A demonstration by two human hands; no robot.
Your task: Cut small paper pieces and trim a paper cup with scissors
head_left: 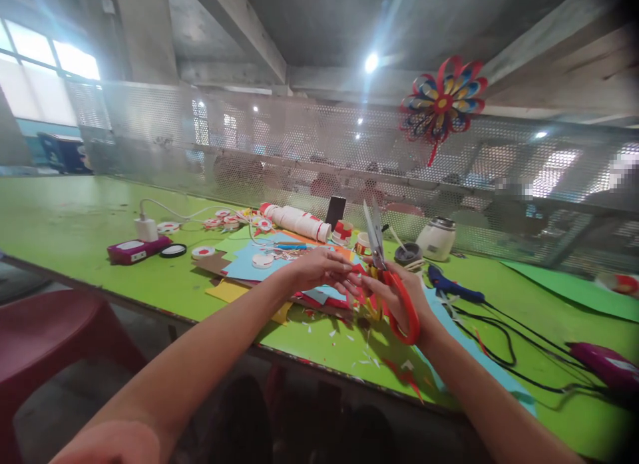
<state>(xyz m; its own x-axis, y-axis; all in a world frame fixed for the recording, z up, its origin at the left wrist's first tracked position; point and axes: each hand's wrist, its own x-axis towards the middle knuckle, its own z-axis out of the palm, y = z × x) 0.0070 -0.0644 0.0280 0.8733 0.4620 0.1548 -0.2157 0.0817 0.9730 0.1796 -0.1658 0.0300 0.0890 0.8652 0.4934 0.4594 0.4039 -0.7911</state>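
Note:
My right hand (392,297) holds a pair of scissors (407,317) with orange-red handles, the blades pointing up and slightly apart. Close by on its left, my left hand (324,267) reaches over the paper stack with fingers stretched out, its tips by my right fingertips. Whether a small scrap lies between the fingertips I cannot make out. A curled yellow piece (373,299) shows beside my right hand, partly hidden. Under the hands are light blue paper sheets (247,261), red pieces and cut paper scraps (367,361). A blue pen-like tool (294,247) lies on the sheets.
Behind the stack are a white-wrapped roll (297,222), a phone (336,212), tape rolls (343,232) and a pale jar (436,239). A blue glue gun (454,285) and cables lie right. A purple power strip (137,249) sits left. A paper pinwheel flower (443,104) hangs on the mesh screen.

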